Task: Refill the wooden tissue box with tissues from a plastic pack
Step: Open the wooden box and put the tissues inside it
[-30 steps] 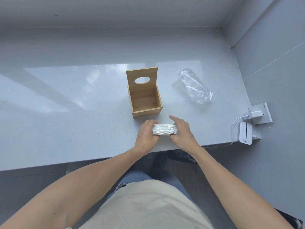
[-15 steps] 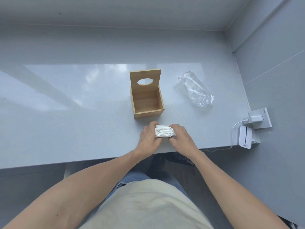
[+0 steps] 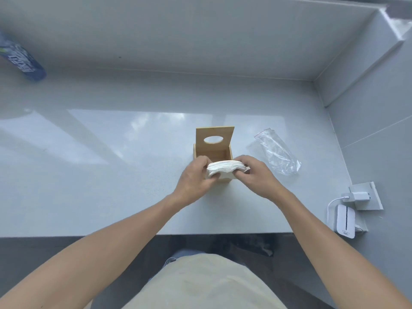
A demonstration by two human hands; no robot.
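White tissue stack [image 3: 225, 168] being held at both ends: left hand [image 3: 196, 181] wrapping the left end, right hand [image 3: 256, 175] pinching the right end, both closed firmly on the paper. Hovering clear of the worktop [image 3: 111, 175], just over the near edge of the wooden tissue box [image 3: 223, 153], right beyond the knuckles. Bowing a little through the middle, with the sheet edges fanning slightly on the side nearest the wrists.

Standing open just past the fingertips: hinged lid [image 3: 215, 136] tipped upright at the far side of the box, oval slot showing, far part of the cavity looking empty, near part being hidden behind stack and fingers. Lying well off beyond the right hand: clear plastic pack [image 3: 277, 156], crumpled and apparently emptied.

Judging the step in hand as lowering the stack into the cavity. Looking about as wide as the opening, so probably calling for care:
- squaring the stack to the box walls before descending;
- holding it level, so no loose sheets are slipping from the fanned side;
- squeezing the two ends inward slightly, if the fit is proving tight;
- easing the far edge in first, then letting the near edge follow;
- withdrawing one hand at a time along the side walls;
- avoiding any forward shove, the box being light and likely to skid away from the hands on such a glossy surface;
- leaving the top sheet free for threading through the slot.
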